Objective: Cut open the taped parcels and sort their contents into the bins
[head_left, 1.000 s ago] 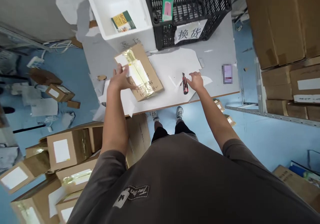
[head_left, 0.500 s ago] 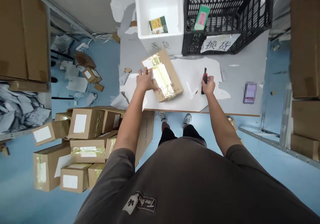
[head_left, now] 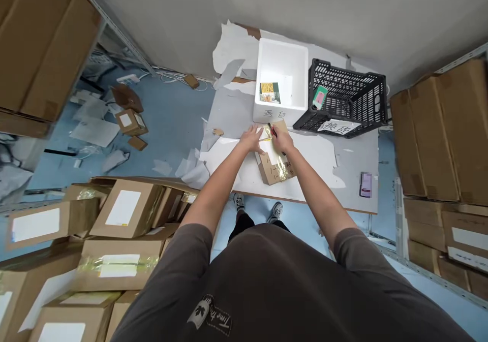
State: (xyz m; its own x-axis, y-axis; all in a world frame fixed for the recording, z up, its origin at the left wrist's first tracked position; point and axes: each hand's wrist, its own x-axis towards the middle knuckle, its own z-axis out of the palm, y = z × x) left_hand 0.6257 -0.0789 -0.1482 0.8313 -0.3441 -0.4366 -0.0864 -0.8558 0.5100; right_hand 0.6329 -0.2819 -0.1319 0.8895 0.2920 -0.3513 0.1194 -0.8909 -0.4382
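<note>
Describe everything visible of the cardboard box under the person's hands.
The cardboard box is brown, with a white label and shiny yellowish tape along its top, and dark handwriting toward the near end. It looks closed. It lies skewed on white paper over the table, near the white tub. The left hand rests at its left edge; the right hand, gripping a cutter, is over its far part. Whether the blade has cut in is too small to tell.

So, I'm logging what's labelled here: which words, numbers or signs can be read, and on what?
"换货": paper sign on the black crate.
"Time": shirt patch; the rest is unclear.
Too small or blurred to read reliably: handwriting on white bin, green-and-yellow card, markings on taped carton, carton labels.
</note>
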